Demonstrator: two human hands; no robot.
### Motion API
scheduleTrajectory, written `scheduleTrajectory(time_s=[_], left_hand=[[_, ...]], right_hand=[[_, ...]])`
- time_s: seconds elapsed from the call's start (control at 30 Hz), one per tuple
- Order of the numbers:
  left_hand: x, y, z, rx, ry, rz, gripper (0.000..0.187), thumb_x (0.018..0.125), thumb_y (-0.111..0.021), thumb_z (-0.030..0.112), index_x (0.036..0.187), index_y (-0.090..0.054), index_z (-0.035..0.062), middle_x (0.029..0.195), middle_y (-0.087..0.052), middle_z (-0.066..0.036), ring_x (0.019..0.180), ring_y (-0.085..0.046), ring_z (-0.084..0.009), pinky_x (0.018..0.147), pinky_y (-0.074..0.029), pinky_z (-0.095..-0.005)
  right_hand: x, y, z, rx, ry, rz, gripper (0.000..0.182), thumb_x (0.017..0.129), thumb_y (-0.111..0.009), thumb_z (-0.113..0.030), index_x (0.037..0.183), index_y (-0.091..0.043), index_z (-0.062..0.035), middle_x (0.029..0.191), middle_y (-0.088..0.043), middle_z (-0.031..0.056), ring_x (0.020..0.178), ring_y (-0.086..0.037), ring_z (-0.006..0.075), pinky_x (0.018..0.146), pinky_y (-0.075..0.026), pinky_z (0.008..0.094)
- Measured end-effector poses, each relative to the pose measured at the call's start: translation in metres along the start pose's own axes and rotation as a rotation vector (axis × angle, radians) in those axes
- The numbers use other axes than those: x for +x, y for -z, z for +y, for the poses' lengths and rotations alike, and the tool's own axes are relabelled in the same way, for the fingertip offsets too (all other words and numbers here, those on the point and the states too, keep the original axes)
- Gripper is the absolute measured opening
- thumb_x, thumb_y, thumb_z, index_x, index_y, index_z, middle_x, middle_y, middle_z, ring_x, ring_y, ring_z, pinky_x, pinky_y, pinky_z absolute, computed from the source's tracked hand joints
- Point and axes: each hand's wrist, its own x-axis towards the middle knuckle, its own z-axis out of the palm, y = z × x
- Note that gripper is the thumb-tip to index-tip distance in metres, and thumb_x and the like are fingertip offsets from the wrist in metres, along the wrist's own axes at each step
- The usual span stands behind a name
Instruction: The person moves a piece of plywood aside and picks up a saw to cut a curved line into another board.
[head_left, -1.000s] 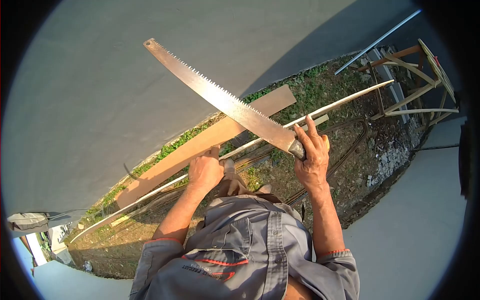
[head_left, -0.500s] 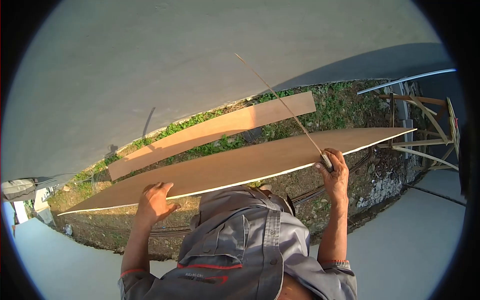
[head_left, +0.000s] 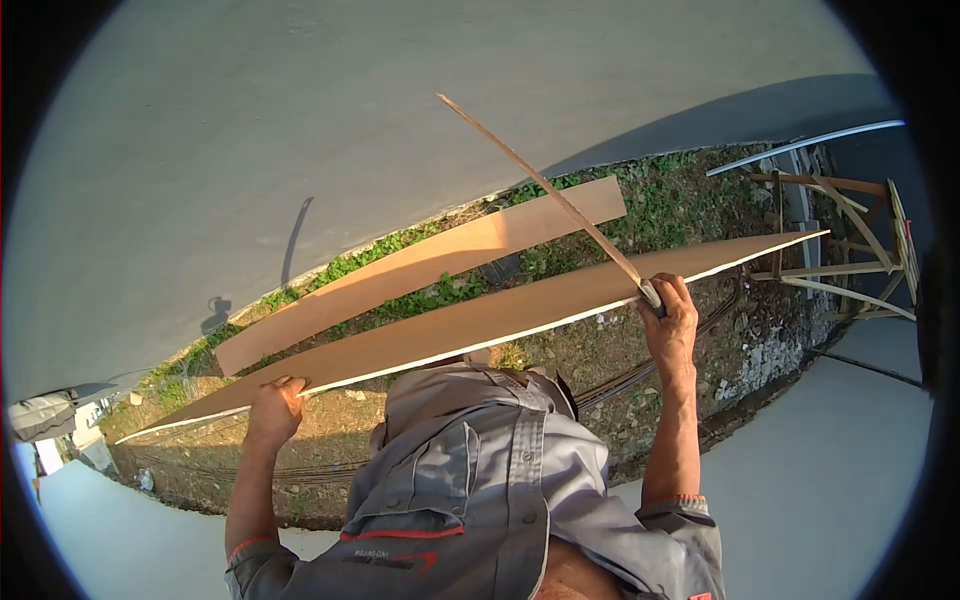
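A long brown plywood sheet [head_left: 450, 325] with a pale front edge stretches across the view in front of my body. Near its left end, my left hand [head_left: 274, 410] is closed over that edge, with the fingers on top. My right hand [head_left: 670, 325] is wrapped around the handle of a handsaw [head_left: 545, 187] by the right part of the same edge. The saw's long, narrow, brownish blade points up and to the left, above the sheet, and is seen nearly edge-on. Whether the right hand also touches the sheet cannot be made out.
A second, narrower plywood strip [head_left: 420, 275] lies on the weedy ground behind the sheet. Beyond it rises a grey wall [head_left: 300, 120] with shadows on it. A wooden frame [head_left: 850, 240] stands at right. Thin rods [head_left: 640, 360] and rubble [head_left: 770, 365] lie on the soil.
My left hand has slid left along the sheet and closed on its edge. The sheet's right end sits slightly higher. The saw blade has turned, showing a little more of its side.
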Motion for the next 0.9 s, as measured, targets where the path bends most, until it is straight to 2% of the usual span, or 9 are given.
scheduleTrajectory(time_s=[0.23,0.43,0.5,0.63,0.7,0.73,0.77,0.83,0.9], left_hand=[[0.011,0.05,-0.036,-0.06,-0.07,0.179,0.024,0.082,-0.076,0.004,0.105,-0.073,-0.0003,0.098,-0.072,-0.023,0.091,-0.07,-0.0416,0.079,-0.056,-0.0466],[0.022,0.108,-0.023,-0.054,-0.097,0.124,0.019,0.081,-0.076,0.004,0.098,-0.074,-0.0022,0.096,-0.073,-0.023,0.086,-0.071,-0.041,0.074,-0.055,-0.0434],[0.026,0.115,-0.025,-0.069,-0.046,0.076,0.02,0.081,-0.076,0.006,0.101,-0.075,0.0,0.096,-0.073,-0.022,0.086,-0.069,-0.0414,0.079,-0.053,-0.0436],[0.03,0.115,-0.034,0.13,-0.099,0.252,0.017,0.083,-0.077,0.009,0.098,-0.075,0.0034,0.087,-0.07,-0.019,0.081,-0.063,-0.041,0.088,-0.047,-0.0463],[0.04,0.103,-0.058,0.13,-0.163,0.358,0.012,0.083,-0.078,0.009,0.092,-0.073,0.0027,0.083,-0.068,-0.019,0.079,-0.063,-0.039,0.082,-0.048,-0.0464],[0.042,0.115,-0.047,0.123,-0.075,0.207,0.007,0.08,-0.076,0.005,0.086,-0.074,0.0022,0.087,-0.073,-0.015,0.084,-0.064,-0.0336,0.082,-0.05,-0.0411],[0.048,0.118,-0.053,0.133,-0.095,0.205,0.007,0.08,-0.076,0.005,0.086,-0.074,0.0022,0.087,-0.073,-0.015,0.084,-0.064,-0.0336,0.082,-0.05,-0.0411],[0.056,0.121,-0.061,0.034,-0.103,0.186,0.011,0.08,-0.076,0.004,0.08,-0.066,-0.0014,0.073,-0.063,-0.02,0.064,-0.058,-0.0359,0.064,-0.047,-0.0409],[0.062,0.123,-0.062,-0.026,-0.142,0.217,0.01,0.079,-0.074,0.002,0.079,-0.065,-0.0013,0.067,-0.06,-0.02,0.059,-0.053,-0.0364,0.061,-0.047,-0.0391]], right_hand=[[0.04,0.011,-0.041,0.033,0.099,0.137,0.038,0.072,-0.088,-0.009,0.106,-0.071,-0.002,0.11,-0.067,0.0116,0.097,-0.068,0.0339,0.082,-0.056,0.0427],[0.071,0.02,-0.061,0.025,0.132,0.243,0.038,0.074,-0.088,-0.014,0.107,-0.072,-0.0039,0.113,-0.068,0.0099,0.101,-0.068,0.033,0.086,-0.057,0.0427],[0.075,0.021,-0.059,0.057,0.104,0.251,0.037,0.075,-0.088,-0.013,0.108,-0.072,-0.0046,0.115,-0.068,0.0096,0.102,-0.069,0.0325,0.086,-0.057,0.0416],[0.087,0.011,-0.057,0.08,0.119,0.245,0.036,0.076,-0.087,-0.014,0.108,-0.072,-0.0054,0.111,-0.068,0.0069,0.099,-0.069,0.0315,0.083,-0.058,0.0424],[0.092,-0.002,-0.056,0.098,0.148,0.213,0.036,0.077,-0.087,-0.017,0.108,-0.072,-0.0062,0.108,-0.068,0.0063,0.094,-0.07,0.0311,0.08,-0.058,0.0425],[0.094,-0.007,-0.057,0.104,0.156,0.206,0.035,0.077,-0.087,-0.018,0.108,-0.072,-0.0068,0.107,-0.068,0.0063,0.094,-0.069,0.0309,0.08,-0.058,0.0424],[0.096,-0.012,-0.06,0.112,0.163,0.196,0.035,0.077,-0.087,-0.018,0.107,-0.072,-0.0074,0.107,-0.067,0.0062,0.094,-0.069,0.0308,0.08,-0.058,0.0423],[0.098,-0.019,-0.067,0.124,0.181,0.221,0.033,0.077,-0.086,-0.019,0.105,-0.073,-0.0088,0.106,-0.067,0.0061,0.096,-0.068,0.03,0.081,-0.058,0.0418],[0.102,-0.025,-0.071,0.125,0.154,0.225,0.031,0.078,-0.086,-0.02,0.105,-0.073,-0.01,0.107,-0.066,0.0055,0.098,-0.068,0.0294,0.083,-0.057,0.0416]])
